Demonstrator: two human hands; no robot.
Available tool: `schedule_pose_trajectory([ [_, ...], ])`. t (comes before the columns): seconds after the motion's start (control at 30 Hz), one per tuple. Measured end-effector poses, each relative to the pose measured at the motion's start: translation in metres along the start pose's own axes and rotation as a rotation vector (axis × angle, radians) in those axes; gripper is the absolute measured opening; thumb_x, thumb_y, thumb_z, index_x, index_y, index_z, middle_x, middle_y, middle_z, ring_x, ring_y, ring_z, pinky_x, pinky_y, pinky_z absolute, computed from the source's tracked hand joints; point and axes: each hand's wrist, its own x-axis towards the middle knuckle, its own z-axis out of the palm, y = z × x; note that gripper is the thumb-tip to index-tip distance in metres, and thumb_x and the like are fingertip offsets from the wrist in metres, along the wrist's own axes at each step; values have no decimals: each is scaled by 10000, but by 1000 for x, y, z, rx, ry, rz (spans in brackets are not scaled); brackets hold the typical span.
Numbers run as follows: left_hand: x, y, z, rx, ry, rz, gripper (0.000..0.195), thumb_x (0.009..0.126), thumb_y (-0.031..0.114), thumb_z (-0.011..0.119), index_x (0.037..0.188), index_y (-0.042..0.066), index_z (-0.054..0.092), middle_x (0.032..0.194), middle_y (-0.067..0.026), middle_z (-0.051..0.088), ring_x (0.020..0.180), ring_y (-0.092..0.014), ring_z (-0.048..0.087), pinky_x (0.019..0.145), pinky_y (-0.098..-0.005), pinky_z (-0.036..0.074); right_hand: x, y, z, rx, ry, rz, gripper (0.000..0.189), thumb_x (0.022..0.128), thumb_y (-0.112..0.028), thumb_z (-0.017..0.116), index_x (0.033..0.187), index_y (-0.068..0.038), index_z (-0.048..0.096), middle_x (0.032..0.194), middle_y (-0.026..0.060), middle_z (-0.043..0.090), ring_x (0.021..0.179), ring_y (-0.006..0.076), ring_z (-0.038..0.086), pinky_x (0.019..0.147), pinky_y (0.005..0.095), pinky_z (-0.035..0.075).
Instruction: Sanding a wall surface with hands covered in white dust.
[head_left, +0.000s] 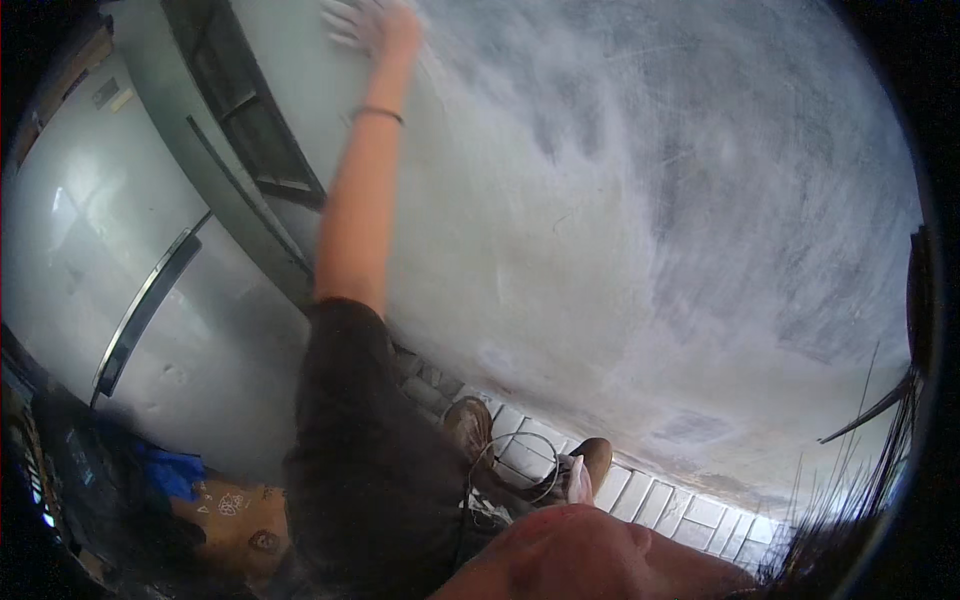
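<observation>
At the top left, my left hand (371, 26) reaches up against a grey-green wall (540, 247). Its fingers look spread and whitish, but they are blurred, and nothing held shows. A thin dark band (380, 112) circles that arm's wrist, and a dark sleeve covers the upper arm. Pale, cloudy streaks mark the wall, mostly to the right of my left hand. I cannot make out my right hand. Bare skin fills the bottom middle close to the camera; which body part it is cannot be told. A thin loop of wire or cord (525, 433) shows above it.
A silvery fridge-like door with a long handle (146, 315) stands at the left. Beside it is a dark-framed window (259, 131). Brown shoes (469, 424) rest on pale bricks or tiles (664, 506) along the wall's foot. Brown cardboard (232, 514) and blue material (172, 471) lie lower left.
</observation>
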Motion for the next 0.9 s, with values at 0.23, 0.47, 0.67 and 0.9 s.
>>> schedule_pose_trajectory([
  [0.23,20,12,-17,-309,-51,-120,682,1076,538,154,1638,167,55,1693,-185,-20,1557,-376,-41,1235,-542,-23,7,-32,-18,-316,174,-152,650,1095,-436,191,1158,-34,697,1157,228,643,1143,406,564,1013,477,413],
  [0.47,-117,15,-11,-347,-143,204,689,1070,441,230,1622,57,81,1663,-266,-40,1535,-448,-12,1220,-584,4,17,-52,-4,-374,49,-231,651,1090,-461,183,1207,-64,685,1191,216,639,1207,413,541,1056,468,391],
  [0.67,-90,2,-3,-19,-36,211,672,1092,422,198,1620,39,37,1683,-224,-31,1554,-386,-6,1238,-552,7,-3,-68,13,-277,20,-151,647,1091,-425,191,1223,-1,661,1246,260,632,1229,406,557,1063,460,401],
  [0.9,43,31,-4,-269,-99,31,654,1086,478,165,1637,177,-19,1681,-232,-20,1554,-397,-8,1232,-564,-14,3,-54,11,-166,173,-120,758,1088,-461,74,1224,-1,661,1243,240,635,1243,396,542,1103,434,368],
])
